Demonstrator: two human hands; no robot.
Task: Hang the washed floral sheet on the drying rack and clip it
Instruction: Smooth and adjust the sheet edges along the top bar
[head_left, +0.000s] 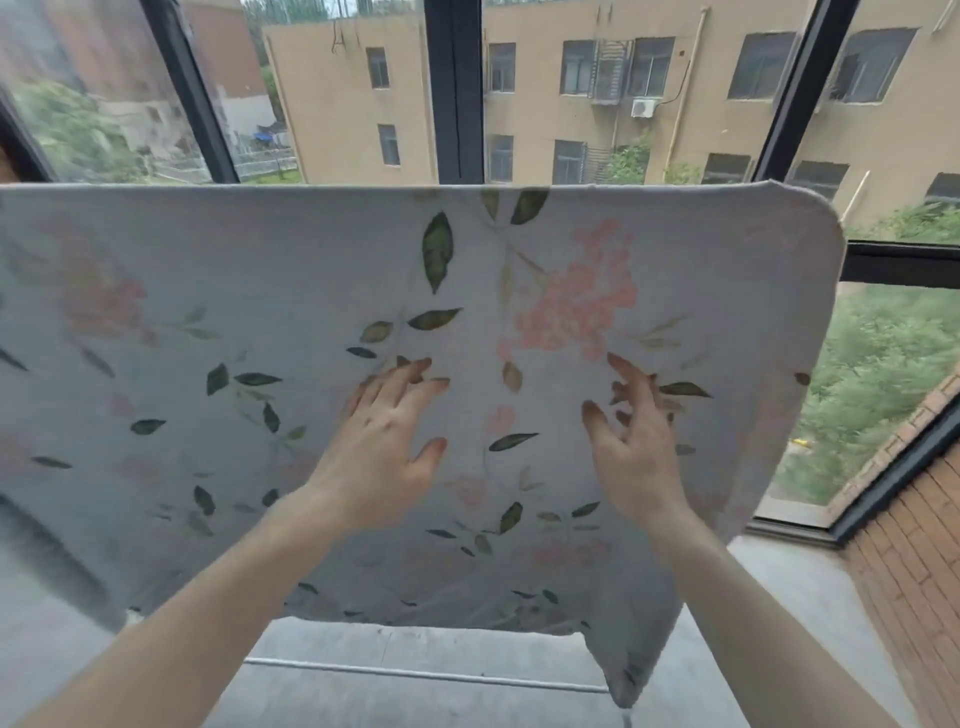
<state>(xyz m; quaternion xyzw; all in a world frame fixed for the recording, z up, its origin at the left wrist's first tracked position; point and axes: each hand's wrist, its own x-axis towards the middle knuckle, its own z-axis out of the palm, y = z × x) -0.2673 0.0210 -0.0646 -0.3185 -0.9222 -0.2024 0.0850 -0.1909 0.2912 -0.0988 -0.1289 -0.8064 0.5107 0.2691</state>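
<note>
Before the tall dark-framed windows (457, 93), draped over the rack's top edge and hanging flat: pale grey cotton sheet printed with pink blossoms and green leaves (260, 291), right corner rounded over the frame. Below its hem, thin grey metal rack rail (415, 673) above grey concrete floor (810, 597). Against the cloth, left hand (382, 447) spread wide, fingers straight; right hand (631, 447) loose, fingers lightly bent, gripping nothing. No legible writing anywhere.

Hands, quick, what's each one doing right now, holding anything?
Left hand: open, fingers spread against the floral sheet, holding nothing.
Right hand: open, fingers loosely bent at the sheet, gripping nothing.
</note>
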